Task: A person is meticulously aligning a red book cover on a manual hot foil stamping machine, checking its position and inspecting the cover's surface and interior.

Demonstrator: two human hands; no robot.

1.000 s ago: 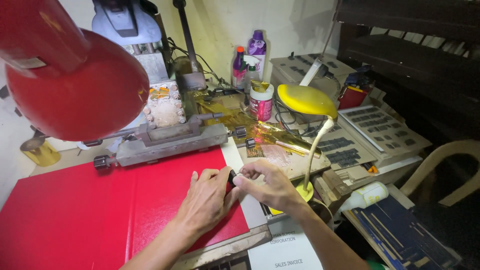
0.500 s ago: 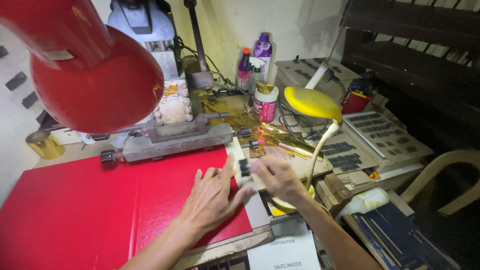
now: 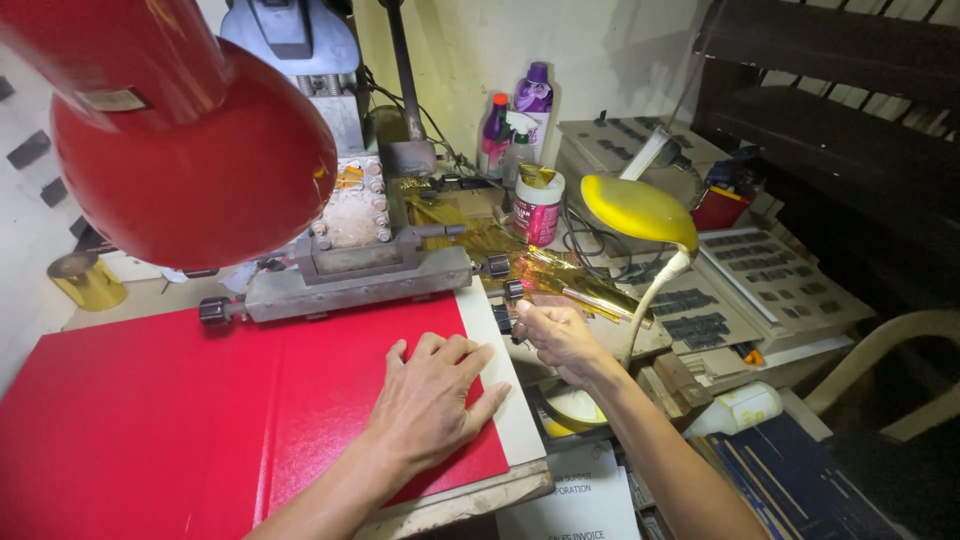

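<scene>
Cramped workshop corner, table [image 3: 520, 420] crowded: grey metal press clamp [image 3: 350, 275] at the back, yellow gooseneck lamp [image 3: 640, 215] to my right, bottles [image 3: 525, 115] and a white tub [image 3: 538, 205] against the wall, gold foil roll [image 3: 85, 280] far left. Big red lamp shade [image 3: 190, 150] blocks the upper left of view.

Red cover [image 3: 200, 420] lies open and flat on the table, back edge just under the press clamp. My judgement: stiff board, cloth or textured skin, light for its size, not slippery, not fragile, but it marks easily under fingernails or heat. Best held by flat palm pressure on the face or pinched at the free edges; no lifting by a corner, the hinge fold would flex.

My left hand [image 3: 430, 400] rests palm down on the right part of the cover, fingers spread wide, holding nothing, pinning it near the right edge. My right hand [image 3: 560, 335] is off the cover, just beside its right edge, fingers curled narrow on a small black knob [image 3: 505, 318] on the side of the table. Can't tell if it is gripping tight or just touching.

Type trays [image 3: 760, 275] sit well apart on the right.
</scene>
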